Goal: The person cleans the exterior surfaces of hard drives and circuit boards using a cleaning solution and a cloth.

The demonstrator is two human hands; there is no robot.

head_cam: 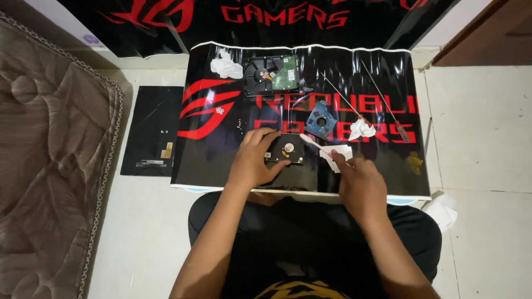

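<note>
From the head camera, the person sits on the floor at a low worktop [388, 191] covered by a glossy black mat with red lettering. The left hand [256, 160] rests on a small opened hard drive [286, 150] lying flat near the front middle of the mat; its fingers are clenched loosely around the drive's left edge and top corner, pinning it down. The right hand [360, 185] has its fingers pinched on a cotton swab [315, 145], whose white tip points toward the drive's right edge, just beside the shiny round platter. A folded white tissue [339, 152] lies under the swab, close to the right hand.

The step in hand appears to be cleaning the open drive with the swab. The next move seems to call for a light, steady touch, with the left hand keeping the drive from sliding.

Farther back on the mat lie a larger hard drive [271, 73] with a green board, a crumpled tissue [226, 66] to its left, a blue circuit board [320, 122], another tissue wad [361, 128], and two long screwdrivers [396, 119]. A black panel [153, 130] lies on the floor to the left, beside a brown mattress [50, 166].
</note>
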